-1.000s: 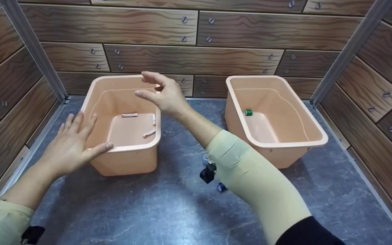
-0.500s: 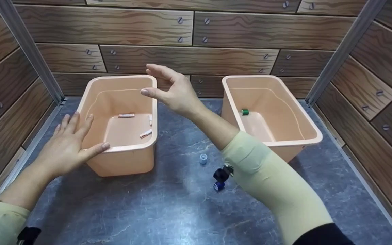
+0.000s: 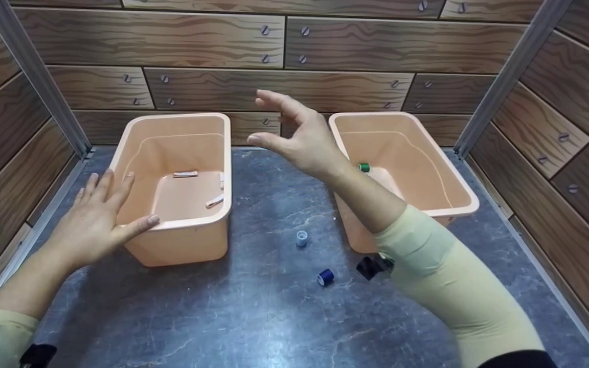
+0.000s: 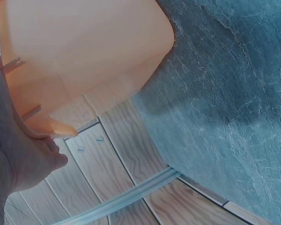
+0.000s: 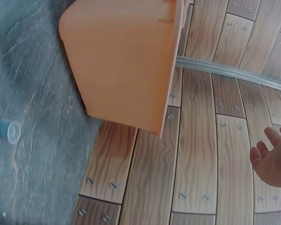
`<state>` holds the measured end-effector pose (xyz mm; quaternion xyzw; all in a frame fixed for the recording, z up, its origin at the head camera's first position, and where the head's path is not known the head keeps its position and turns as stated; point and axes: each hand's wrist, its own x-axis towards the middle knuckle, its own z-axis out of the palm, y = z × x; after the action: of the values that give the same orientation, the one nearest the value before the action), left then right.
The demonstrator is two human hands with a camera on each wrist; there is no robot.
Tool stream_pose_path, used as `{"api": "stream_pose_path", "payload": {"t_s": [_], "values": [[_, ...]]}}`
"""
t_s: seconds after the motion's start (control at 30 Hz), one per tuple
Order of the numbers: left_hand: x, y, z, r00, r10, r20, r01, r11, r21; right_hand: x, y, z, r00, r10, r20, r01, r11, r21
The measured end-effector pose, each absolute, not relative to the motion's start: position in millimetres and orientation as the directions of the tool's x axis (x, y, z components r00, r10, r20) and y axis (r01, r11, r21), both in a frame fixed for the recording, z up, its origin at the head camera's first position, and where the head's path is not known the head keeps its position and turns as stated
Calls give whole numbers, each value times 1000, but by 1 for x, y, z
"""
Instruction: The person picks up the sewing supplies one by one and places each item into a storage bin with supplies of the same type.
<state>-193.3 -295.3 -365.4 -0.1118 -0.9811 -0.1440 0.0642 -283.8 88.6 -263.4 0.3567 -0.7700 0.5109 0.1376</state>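
Observation:
My left hand (image 3: 92,222) rests at the near left corner of the left peach bin (image 3: 187,222), fingers spread and thumb over the front rim. Raised between the two bins is my right hand (image 3: 307,140), its thumb apart from the fingers and nothing held. A light blue thread spool (image 3: 301,238) stands upright on the table below it. Nearer lies a dark blue thread spool (image 3: 325,277) on its side. Inside the right peach bin (image 3: 450,211) a green thread spool (image 3: 363,167) is partly hidden by my right wrist.
Three small pale pinkish strips, one of them a folded strip (image 3: 214,201), lie in the left bin. Wood-patterned walls (image 3: 212,41) with metal corner posts enclose the grey marbled table (image 3: 253,317) at the back and sides.
My right hand has moved from above the left bin's right rim rightward into the gap between the bins. Both spools on the table have come into full view. The left hand stays at its bin.

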Motion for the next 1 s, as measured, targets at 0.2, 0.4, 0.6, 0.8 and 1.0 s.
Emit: {"api": "stream_pose_path", "payload": {"t_s": [0.2, 0.4, 0.6, 0.8, 1.0], "values": [[-193, -296, -365, -963, 204, 174, 246, 930, 272, -281, 117, -262, -692, -385, 611, -712, 224, -666], [-193, -295, -366, -963, 208, 172, 250, 929, 274, -275, 147, -261, -692, -356, 628, -720, 280, -635], [-194, -294, -368, -963, 211, 165, 251, 925, 284, -269, 179, -260, -694, -331, 639, -719, 352, -599], [-194, -296, -369, -962, 208, 177, 253, 924, 288, -263, 206, -262, -732, -306, 609, -677, 430, -598], [-194, -298, -368, -959, 202, 198, 255, 920, 298, -256, 233, -263, -753, -286, 593, -635, 551, -542]]}}
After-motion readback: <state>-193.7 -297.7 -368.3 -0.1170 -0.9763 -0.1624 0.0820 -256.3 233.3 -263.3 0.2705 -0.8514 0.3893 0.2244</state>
